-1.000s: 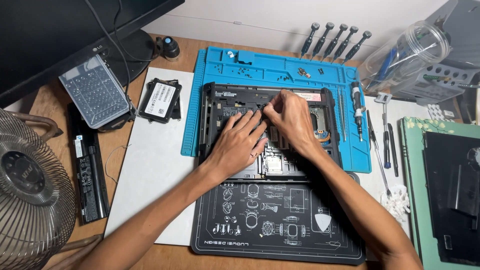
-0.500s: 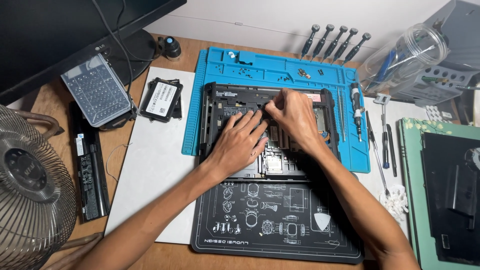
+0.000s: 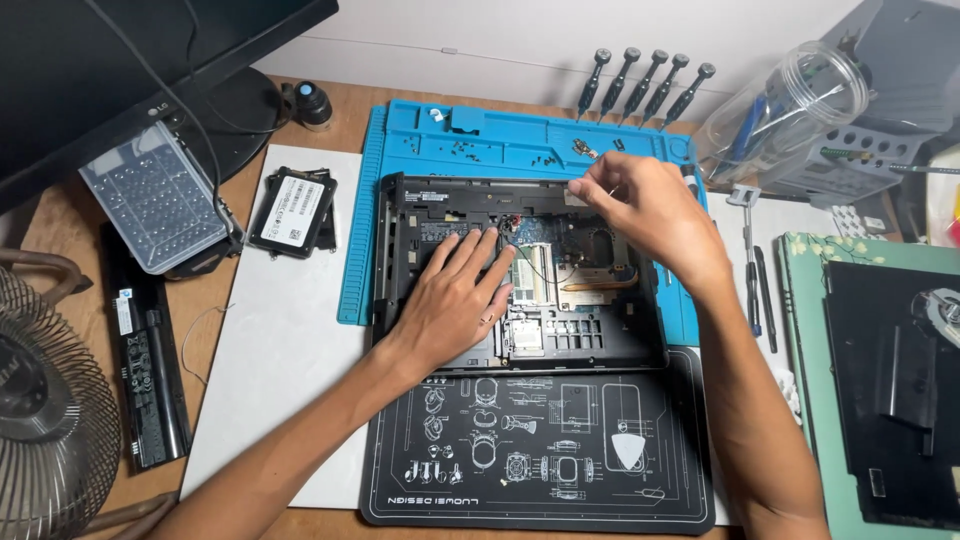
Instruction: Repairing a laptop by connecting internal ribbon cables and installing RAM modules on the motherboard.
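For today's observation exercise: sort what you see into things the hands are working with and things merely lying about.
In use:
opened laptop base
left hand, flat on it
right hand, fingers pinched at its top edge
blue repair mat

Lying about:
solid-state drive
laptop battery
clear bit case
screwdriver row
fan

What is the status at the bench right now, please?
Left hand flat on opened laptop base, grip open. Right hand pinched at its top edge; contents too small to tell. Nothing in the way.
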